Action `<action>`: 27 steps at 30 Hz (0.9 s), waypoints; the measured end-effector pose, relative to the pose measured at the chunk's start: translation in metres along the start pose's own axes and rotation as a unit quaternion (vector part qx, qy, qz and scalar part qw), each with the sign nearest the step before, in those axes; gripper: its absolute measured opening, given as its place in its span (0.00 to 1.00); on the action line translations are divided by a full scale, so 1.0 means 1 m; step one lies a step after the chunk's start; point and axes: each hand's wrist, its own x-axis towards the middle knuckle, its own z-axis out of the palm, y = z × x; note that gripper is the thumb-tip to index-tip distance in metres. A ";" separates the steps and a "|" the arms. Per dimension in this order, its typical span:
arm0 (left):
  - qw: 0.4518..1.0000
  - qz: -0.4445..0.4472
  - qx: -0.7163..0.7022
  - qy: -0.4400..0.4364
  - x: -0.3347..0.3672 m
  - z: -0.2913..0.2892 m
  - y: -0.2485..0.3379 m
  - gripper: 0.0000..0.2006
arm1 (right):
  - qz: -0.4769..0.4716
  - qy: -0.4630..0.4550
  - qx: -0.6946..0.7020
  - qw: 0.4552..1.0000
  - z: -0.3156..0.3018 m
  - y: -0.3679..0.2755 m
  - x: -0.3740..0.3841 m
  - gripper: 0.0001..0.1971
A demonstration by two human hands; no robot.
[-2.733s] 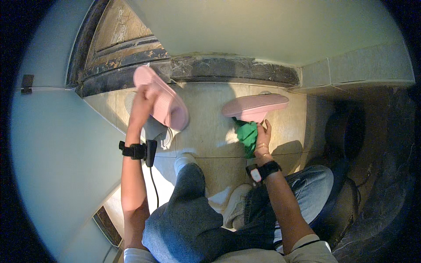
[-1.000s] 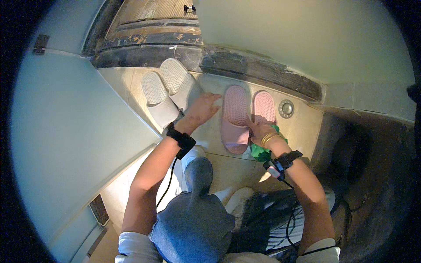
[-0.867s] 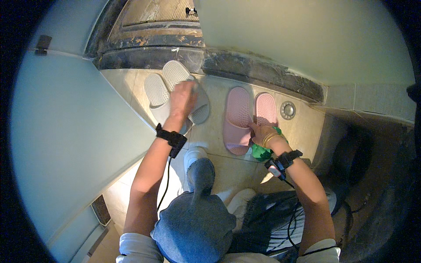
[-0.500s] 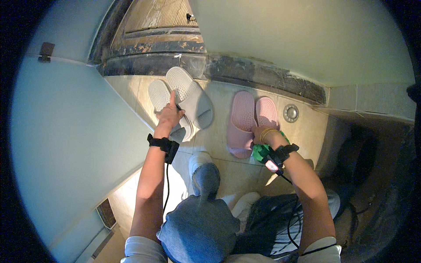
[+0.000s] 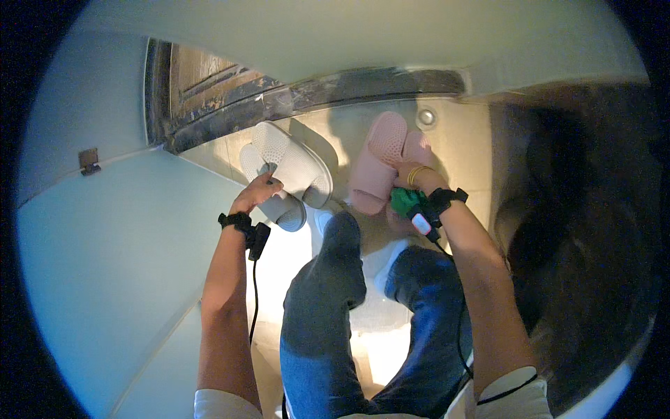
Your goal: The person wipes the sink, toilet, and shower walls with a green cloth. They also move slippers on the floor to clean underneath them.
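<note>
A pair of pale grey slippers point(image 5: 296, 160) with dimpled insoles is at the left, one overlapping the other. My left hand point(image 5: 258, 192) is closed on their inner edges, thumb on the strap side; some fingers are hidden between the slippers. To the right, my right hand point(image 5: 417, 176) grips a pair of pink slippers point(image 5: 373, 178) where the two meet, its fingertips mostly hidden. The left pink slipper tilts against the other. A dark shadow beside the grey pair suggests it is off the floor, though the gap is hard to judge.
A round metal floor drain point(image 5: 426, 118) lies beyond the pink pair. A dark, worn sill point(image 5: 377, 87) runs along the far side. A pale blue panel point(image 5: 118, 279) stands at the left. My feet and jeans-clad knees point(image 5: 321, 307) are close below the slippers.
My view and legs have shifted, with my knees now spread apart. My left index finger, stretched out before, is bent in at the grey slippers. The pink slippers have tilted and drawn closer together.
</note>
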 end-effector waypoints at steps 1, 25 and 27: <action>1.000 -0.009 -0.020 -0.011 -0.023 -0.005 0.021 0.36 | -0.009 0.027 0.035 0.999 -0.008 -0.005 -0.021 0.17; 0.966 0.255 -0.001 0.035 -0.479 -0.015 0.212 0.29 | -0.085 0.344 0.027 0.935 -0.039 -0.155 -0.594 0.13; 0.945 0.318 -0.075 0.004 -0.531 -0.035 0.252 0.29 | -0.144 0.378 0.032 0.914 -0.069 -0.159 -0.659 0.15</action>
